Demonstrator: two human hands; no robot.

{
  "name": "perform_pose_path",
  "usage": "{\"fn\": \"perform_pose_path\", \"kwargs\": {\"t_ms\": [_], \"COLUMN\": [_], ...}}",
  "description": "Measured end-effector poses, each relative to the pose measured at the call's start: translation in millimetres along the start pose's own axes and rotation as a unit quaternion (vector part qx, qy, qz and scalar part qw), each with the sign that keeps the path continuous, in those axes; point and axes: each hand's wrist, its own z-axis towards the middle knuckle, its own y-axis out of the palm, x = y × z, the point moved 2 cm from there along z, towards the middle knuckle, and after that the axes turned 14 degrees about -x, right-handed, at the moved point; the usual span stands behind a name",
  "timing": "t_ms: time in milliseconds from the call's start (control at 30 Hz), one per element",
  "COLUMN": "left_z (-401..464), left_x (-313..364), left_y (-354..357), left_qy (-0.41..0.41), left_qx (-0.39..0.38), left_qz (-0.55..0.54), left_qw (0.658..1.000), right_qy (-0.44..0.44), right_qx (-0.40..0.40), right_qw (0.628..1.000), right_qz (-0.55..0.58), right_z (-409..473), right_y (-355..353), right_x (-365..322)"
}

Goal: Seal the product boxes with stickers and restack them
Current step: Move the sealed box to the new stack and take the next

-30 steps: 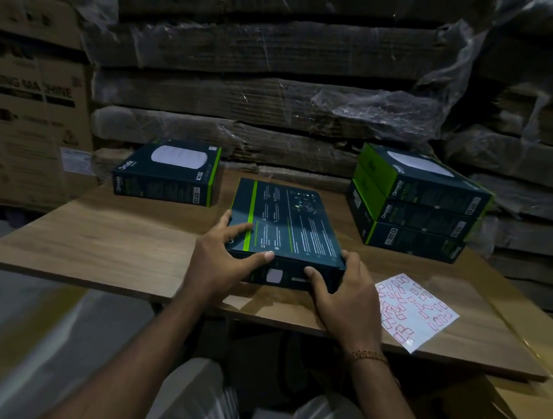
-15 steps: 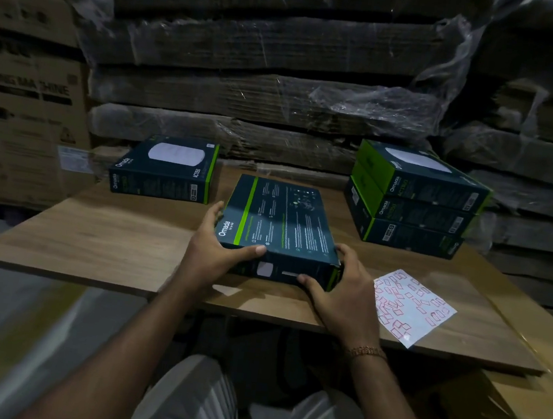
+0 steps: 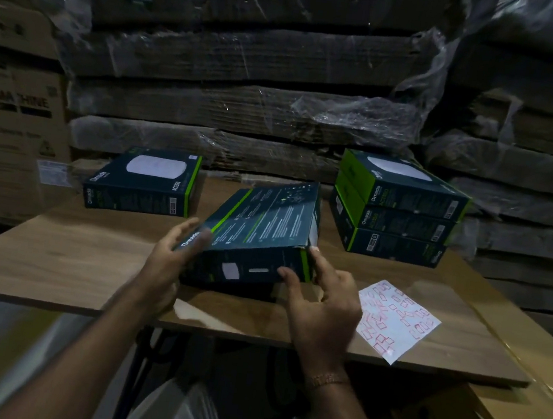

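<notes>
- At the near edge of the bench point(image 3: 56, 253), a box point(image 3: 259, 228) is tipped up between both hands, back panel facing up, its far side raised and its near bottom edge apparently on the wood.
- Left hand point(image 3: 169, 262) cups the box's left end, fingers curled around that corner, though blur hides the exact contact.
- Right hand point(image 3: 323, 304) steadies the right end, thumb on the front face and fingers spread along the green corner; I judge this a turning hold, to bring a flap side round.
- Just right of that hand lies the sticker sheet point(image 3: 397, 319), within easy reach for the next seal.
- Far right stands a stack point(image 3: 395, 212) of three boxes, far left a single box point(image 3: 144, 180); which pile is sealed I cannot tell.
</notes>
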Motion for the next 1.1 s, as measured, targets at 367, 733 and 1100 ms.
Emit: {"fn": "perform_pose_path", "kwargs": {"t_ms": [367,733,1100], "left_z": [2,-10,-18], "left_x": [-2,1,7], "left_y": [-5,8,15], "left_qy": [-0.012,0.033,0.025], "left_qx": [0.065,0.049,0.066], "left_qz": [-0.030,0.231,0.300], "left_qw": [0.997,0.971,0.951], "right_qy": [-0.084,0.165,0.216], "right_qx": [0.042,-0.100,-0.169], "right_qw": [0.995,0.981,0.961], "right_qz": [-0.027,0.017,0.010], "right_z": [17,6,9], "right_y": [7,3,-4], "right_x": [-24,27,22]}}
